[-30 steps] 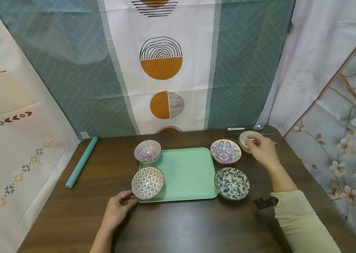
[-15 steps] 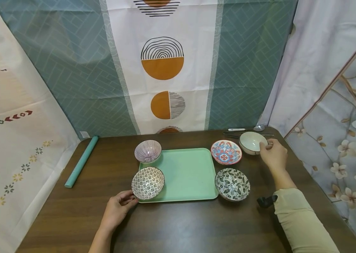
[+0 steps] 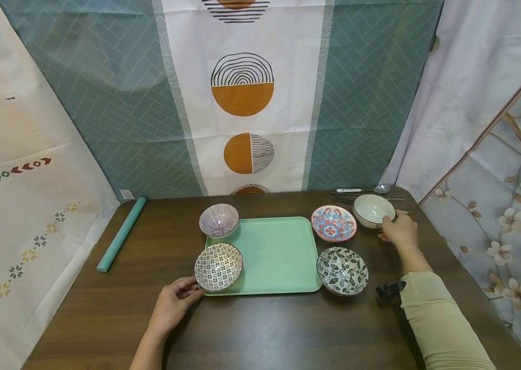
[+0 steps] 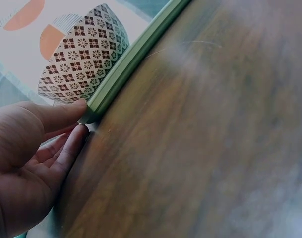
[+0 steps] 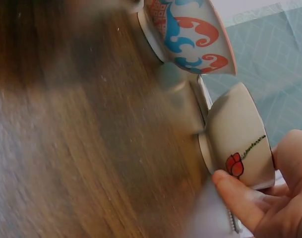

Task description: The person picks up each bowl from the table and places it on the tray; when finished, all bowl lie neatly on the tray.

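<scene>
My left hand pinches the near left corner of a green tray, thumb on top and fingers below in the left wrist view. On that corner sits a bowl with a brown lattice pattern, right by the thumb. A purple-striped bowl stands behind it at the tray's far left corner. At the back right my right hand grips the right side of a white bowl. The right wrist view shows a red flower on this bowl, one fingertip near its foot and the thumb at the rim.
Right of the tray stand a red-and-blue patterned bowl and a leaf-patterned bowl. A spoon and thin metal utensils lie behind the white bowl. A teal roll lies at the table's left.
My right hand has gone from above the white bowl to its right side, its fingers now lower along the outside. My left hand stays at the tray corner.
</scene>
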Demonstrator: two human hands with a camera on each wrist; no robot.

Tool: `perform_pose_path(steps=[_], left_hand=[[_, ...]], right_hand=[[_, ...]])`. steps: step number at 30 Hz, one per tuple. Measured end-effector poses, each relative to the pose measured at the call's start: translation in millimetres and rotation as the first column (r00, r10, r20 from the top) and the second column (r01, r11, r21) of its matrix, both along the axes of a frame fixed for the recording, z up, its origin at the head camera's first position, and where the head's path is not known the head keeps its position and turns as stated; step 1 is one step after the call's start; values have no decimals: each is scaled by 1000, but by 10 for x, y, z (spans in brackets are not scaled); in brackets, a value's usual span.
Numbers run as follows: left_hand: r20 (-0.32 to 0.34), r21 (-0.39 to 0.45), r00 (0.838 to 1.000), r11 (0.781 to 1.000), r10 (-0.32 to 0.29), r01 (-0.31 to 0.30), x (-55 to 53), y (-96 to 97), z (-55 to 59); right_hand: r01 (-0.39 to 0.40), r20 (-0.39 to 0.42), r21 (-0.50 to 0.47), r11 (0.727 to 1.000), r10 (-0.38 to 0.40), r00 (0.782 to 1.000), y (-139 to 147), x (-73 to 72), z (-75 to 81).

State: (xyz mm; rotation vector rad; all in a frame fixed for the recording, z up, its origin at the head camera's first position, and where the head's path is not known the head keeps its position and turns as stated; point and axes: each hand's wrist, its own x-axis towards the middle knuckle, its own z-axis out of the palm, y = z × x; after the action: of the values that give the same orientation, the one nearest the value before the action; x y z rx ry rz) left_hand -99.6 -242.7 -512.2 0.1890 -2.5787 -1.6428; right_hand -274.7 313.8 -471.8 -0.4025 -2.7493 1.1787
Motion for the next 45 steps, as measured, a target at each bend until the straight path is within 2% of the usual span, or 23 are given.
perform_pose_path(steps=[2, 4, 8, 14, 20, 27, 33, 40, 45], left_hand=[[-2, 2, 1000, 1000, -1, 1, -2, -1, 3], [-2, -1, 1000, 1000, -3, 3, -7, -3, -2], [-1, 1, 1000, 1000, -3, 3, -8, -5, -4], [-15, 9, 1000, 1000, -10, 10, -4, -4, 4], [-16, 20, 1000, 1000, -11, 11, 2, -11, -7], [-13, 12, 1000, 1000, -13, 13, -5, -18, -16], [-13, 12, 1000, 1000, -12, 12, -19, -15, -11], [-7, 15, 1000, 1000, -9, 9, -29, -13, -11], [5, 19, 1000, 1000, -4, 4, -24, -9, -13]], right_hand=[[-5, -20, -91, 996, 3, 1000, 15, -12, -18], [-2, -38, -137, 991, -3, 999, 27, -15, -24], [-2, -36, -169, 986, -4, 999, 57, 5, 4], [-13, -58, -143, 990, 5, 998, 105, 21, 74], [-44, -106, -168, 985, 26, 994, 57, 15, 239], [-86, -161, -194, 977, 55, 985, -138, 28, 498], [-110, -186, -161, 981, 80, 979, -350, 52, 659], [-158, -220, -156, 975, 121, 968, -602, 6, 705], [-218, -218, -199, 955, 174, 960, -820, -5, 645]])
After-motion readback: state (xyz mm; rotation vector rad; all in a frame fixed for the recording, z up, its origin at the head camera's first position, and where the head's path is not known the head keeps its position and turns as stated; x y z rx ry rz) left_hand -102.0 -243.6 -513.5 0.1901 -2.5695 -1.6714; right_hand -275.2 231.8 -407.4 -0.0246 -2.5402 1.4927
